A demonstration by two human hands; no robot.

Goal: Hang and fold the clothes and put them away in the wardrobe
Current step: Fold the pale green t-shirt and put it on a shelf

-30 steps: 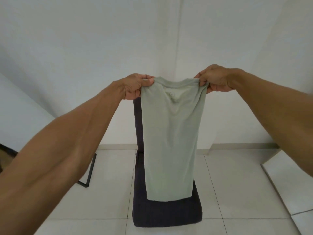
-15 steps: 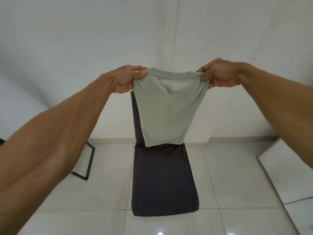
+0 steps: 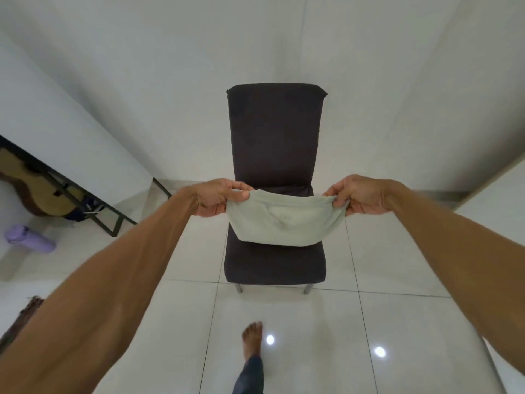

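Head view: a pale green T-shirt point(image 3: 284, 224), folded short, hangs stretched between both hands over the seat of a dark covered chair point(image 3: 274, 132); whether it touches the seat is unclear. The left hand point(image 3: 218, 198) pinches one top corner and the right hand point(image 3: 361, 195) the other. A bare foot point(image 3: 252, 341) stands on the white tiled floor point(image 3: 397, 322). A guitar point(image 3: 37, 191) and a purple bottle point(image 3: 28, 239) sit far left.
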